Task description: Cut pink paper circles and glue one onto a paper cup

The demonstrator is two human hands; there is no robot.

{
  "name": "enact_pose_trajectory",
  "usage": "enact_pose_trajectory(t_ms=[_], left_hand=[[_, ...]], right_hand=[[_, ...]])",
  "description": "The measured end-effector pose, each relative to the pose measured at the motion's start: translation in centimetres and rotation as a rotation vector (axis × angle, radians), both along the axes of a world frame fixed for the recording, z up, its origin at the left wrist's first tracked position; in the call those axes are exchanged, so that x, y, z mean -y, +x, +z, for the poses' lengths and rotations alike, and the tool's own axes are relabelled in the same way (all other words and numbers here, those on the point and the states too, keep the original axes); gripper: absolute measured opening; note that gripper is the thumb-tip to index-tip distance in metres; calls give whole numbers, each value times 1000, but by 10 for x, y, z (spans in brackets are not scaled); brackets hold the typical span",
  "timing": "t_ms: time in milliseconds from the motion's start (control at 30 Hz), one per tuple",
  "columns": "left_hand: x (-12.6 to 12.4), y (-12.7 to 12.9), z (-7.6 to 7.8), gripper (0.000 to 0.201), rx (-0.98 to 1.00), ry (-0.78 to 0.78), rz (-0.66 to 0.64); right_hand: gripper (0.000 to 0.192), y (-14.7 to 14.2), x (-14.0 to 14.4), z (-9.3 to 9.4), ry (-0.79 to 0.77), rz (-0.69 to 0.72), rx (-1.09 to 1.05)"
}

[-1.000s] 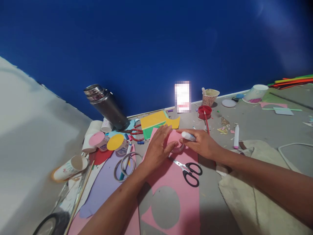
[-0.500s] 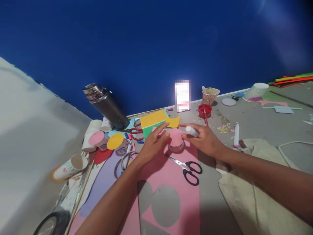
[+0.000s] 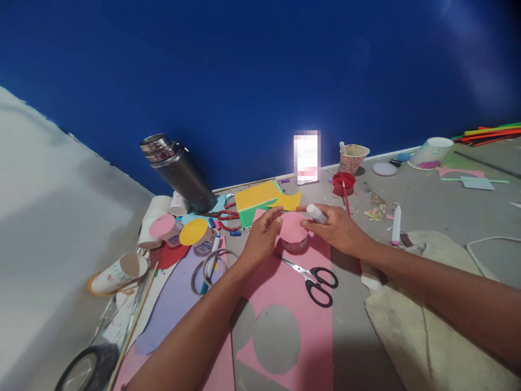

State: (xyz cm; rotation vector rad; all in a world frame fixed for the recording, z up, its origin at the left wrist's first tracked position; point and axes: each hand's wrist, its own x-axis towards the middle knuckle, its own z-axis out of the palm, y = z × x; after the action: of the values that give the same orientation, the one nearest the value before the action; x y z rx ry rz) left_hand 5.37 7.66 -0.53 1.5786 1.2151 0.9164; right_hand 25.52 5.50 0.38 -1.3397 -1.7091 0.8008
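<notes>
Newly uncovered, one pink disc (image 3: 293,227) lay atop a patterned round piece (image 3: 294,246), over the pink sheet (image 3: 280,288) and between both hands. Left hand (image 3: 262,237): had drawn back from across the disc within the last second; fingers loosely curved, slightly parted, nothing seen in them; contact with the disc's left edge could not be told. Right hand (image 3: 342,232): gripped one white tube (image 3: 316,213), thumb at the disc's right edge. With its top exposed, the disc appeared to rest unpressed. Scissors (image 3: 312,279): one pair, black-handled, lay nearby.
</notes>
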Motion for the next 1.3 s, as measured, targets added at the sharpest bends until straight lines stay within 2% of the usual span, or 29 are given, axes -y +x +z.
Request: enact_pose_trajectory(t_ms=[267,467,700,900,1167,1300], left_hand=[[7,-4,4,38,-37,9,43],[10,-1,1,41,-118,78,-9],[12,-1,3,42,-63,131,16],[14,-2,2,39,-87,221,-7],[15,-1,2,41,-117,197,-32],[17,-7,7,49,-89,119,-33]], right_hand=[[43,3,1,1,-29,-12,-4],[35,2,2,-4,-28,40,-15],[46,1,3,-4,0,15,-27],[42,1,3,-2,-20,98,2],[43,2,1,-8,-33,120,0],[47,6,1,-4,-17,23,-26]])
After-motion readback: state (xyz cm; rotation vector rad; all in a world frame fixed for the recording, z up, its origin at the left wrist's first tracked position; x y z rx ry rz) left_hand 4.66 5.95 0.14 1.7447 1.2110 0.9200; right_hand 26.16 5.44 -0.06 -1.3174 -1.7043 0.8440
